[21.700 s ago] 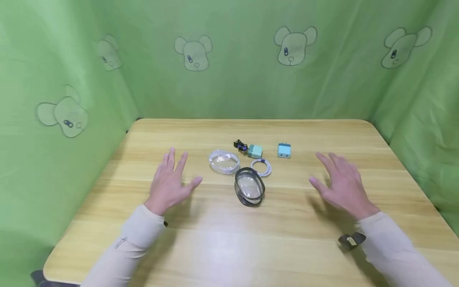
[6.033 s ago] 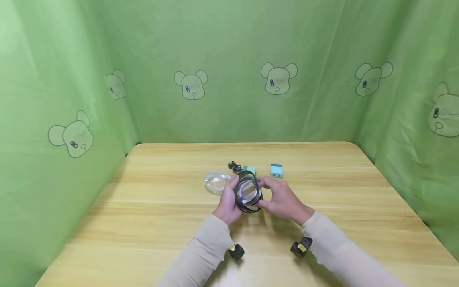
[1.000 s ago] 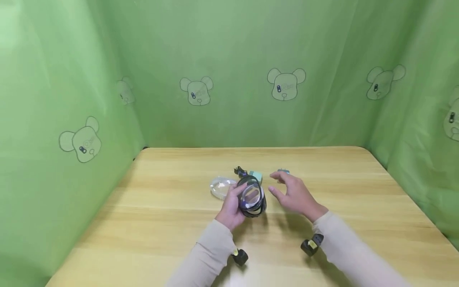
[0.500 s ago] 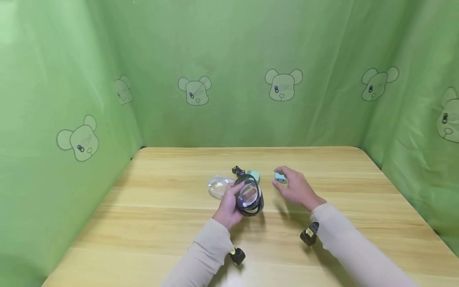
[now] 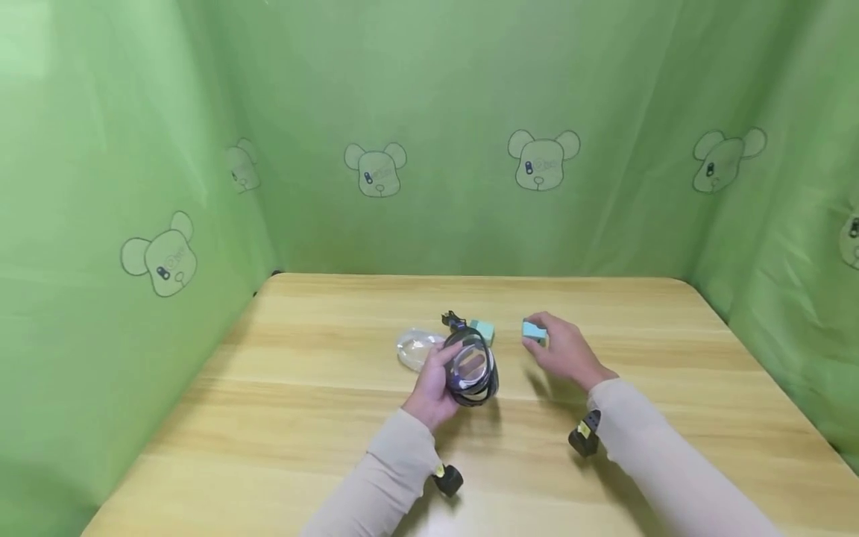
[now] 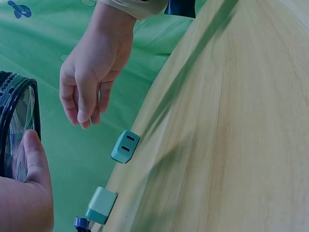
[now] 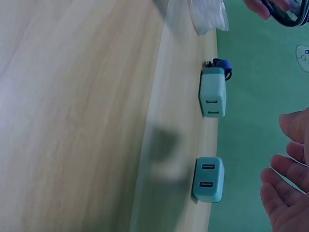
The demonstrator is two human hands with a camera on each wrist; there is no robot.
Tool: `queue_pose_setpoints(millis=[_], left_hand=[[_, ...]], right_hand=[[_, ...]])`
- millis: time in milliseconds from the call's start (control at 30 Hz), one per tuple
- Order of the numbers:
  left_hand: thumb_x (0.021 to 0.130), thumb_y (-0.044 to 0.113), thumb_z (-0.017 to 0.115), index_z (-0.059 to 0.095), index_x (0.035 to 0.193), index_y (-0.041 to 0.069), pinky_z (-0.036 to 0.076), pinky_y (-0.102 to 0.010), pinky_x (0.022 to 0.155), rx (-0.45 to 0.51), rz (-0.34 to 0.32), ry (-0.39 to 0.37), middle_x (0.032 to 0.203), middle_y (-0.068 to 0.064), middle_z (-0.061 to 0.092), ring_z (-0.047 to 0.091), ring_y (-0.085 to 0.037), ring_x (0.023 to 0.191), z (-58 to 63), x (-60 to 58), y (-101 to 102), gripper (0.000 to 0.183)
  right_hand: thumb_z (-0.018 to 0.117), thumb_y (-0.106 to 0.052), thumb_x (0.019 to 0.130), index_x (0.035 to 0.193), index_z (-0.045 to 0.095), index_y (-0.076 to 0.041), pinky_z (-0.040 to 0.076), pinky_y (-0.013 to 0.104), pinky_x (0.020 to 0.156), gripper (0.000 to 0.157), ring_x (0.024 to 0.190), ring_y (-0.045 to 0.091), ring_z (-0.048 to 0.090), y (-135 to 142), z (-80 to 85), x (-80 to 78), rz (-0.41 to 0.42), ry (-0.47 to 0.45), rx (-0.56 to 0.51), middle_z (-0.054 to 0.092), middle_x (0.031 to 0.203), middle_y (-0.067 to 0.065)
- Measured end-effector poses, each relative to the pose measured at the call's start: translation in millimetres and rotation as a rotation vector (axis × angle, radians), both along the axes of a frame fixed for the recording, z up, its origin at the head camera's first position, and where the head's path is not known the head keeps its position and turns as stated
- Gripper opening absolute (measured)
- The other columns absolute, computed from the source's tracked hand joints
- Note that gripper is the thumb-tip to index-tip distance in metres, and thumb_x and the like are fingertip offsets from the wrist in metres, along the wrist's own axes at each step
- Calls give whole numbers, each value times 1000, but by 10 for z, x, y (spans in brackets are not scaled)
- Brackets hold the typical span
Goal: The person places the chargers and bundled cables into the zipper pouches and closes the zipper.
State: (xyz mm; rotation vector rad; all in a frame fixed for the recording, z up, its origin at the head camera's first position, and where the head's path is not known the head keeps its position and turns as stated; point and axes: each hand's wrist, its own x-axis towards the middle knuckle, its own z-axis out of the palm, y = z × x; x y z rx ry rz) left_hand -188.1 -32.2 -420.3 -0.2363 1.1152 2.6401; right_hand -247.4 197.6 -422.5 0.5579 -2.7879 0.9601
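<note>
My left hand [image 5: 432, 388] grips a clear round pouch with black rims [image 5: 473, 373], tilted above the table. A coiled white cable [image 5: 467, 365] shows inside it. In the left wrist view my thumb presses the pouch's [image 6: 21, 121] clear side. My right hand [image 5: 564, 347] hovers over a light-blue two-slot charger plug [image 5: 534, 332], thumb and fingers apart. Both wrist views show that charger plug [image 7: 208, 179] resting on the table, with a gap between it and the right fingers [image 7: 285, 169].
Behind the pouch lie a second, mint-green charger plug [image 5: 483, 330] and a bundled black cable [image 5: 453, 321]. A clear pouch with a whitish rim [image 5: 416, 347] sits left of the held one. Green curtains [image 5: 456, 216] enclose the wooden table [image 5: 322, 425].
Since the first frame, my left hand has picked up the black-rimmed pouch and the white cable is now inside. Over the last second, my right hand has come over the light-blue charger plug.
</note>
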Motion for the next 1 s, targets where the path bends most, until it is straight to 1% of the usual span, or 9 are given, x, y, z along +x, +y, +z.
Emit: queue_pose_setpoints(millis=[133,267,333,467,600,700,833,900,1000], left_hand=[[93,19,59,37,126,10,51,-46,94,2,1,5,130,-18,56,63,-31,105,2,-23,-6,41],[93,19,60,39,120,11,51,-47,94,-1,7,7,128,-17,58,64,-31,104,26,-47,-17,35],[93,19,60,40,119,11,51,-47,94,-6,12,7,128,-17,58,64,-31,104,42,-56,-24,33],[95,20,58,39,125,11,50,-47,94,-10,-3,4,129,-17,57,63,-31,105,63,-60,-19,37],[95,20,58,37,130,10,50,-46,95,-2,-12,-15,130,-18,56,63,-30,105,51,-52,6,42],[94,21,59,38,130,10,51,-46,94,-2,-7,-12,129,-18,56,63,-30,104,28,-49,35,43],[94,20,60,38,130,11,51,-45,94,3,-34,-16,129,-17,57,63,-29,105,0,-41,76,43],[94,20,59,38,129,11,51,-45,93,3,-31,-25,127,-17,58,64,-29,103,-14,-36,77,42],[93,20,60,38,129,11,52,-44,92,-2,-5,-34,126,-16,58,64,-28,101,-27,-31,67,42]], right_hand=[[61,-19,95,134,47,5,39,59,102,48,120,44,49,6,-21,-55,-2,-20,12,53,131,26],[61,-20,95,135,46,6,39,60,102,49,119,45,49,-7,-3,-108,-4,-35,23,53,130,27],[61,-20,95,135,46,6,40,60,101,49,118,45,50,-13,9,-136,-6,-39,26,54,129,27],[61,-19,95,135,45,6,39,61,101,50,119,46,49,-4,16,-162,-22,-58,32,53,129,28],[61,-19,95,137,43,6,36,61,103,52,121,47,47,34,-16,-168,-27,-84,41,52,131,29],[60,-19,95,138,41,7,35,62,103,54,122,49,45,82,-52,-168,-22,-99,49,49,133,31],[61,-17,95,140,40,7,33,63,104,55,124,50,43,150,-112,-155,-52,-117,72,47,135,32],[61,-17,95,140,40,6,33,62,105,55,124,49,43,157,-144,-159,-56,-126,73,47,135,31],[60,-18,95,141,40,6,33,62,105,56,123,49,43,146,-174,-182,-40,-133,61,47,135,31]])
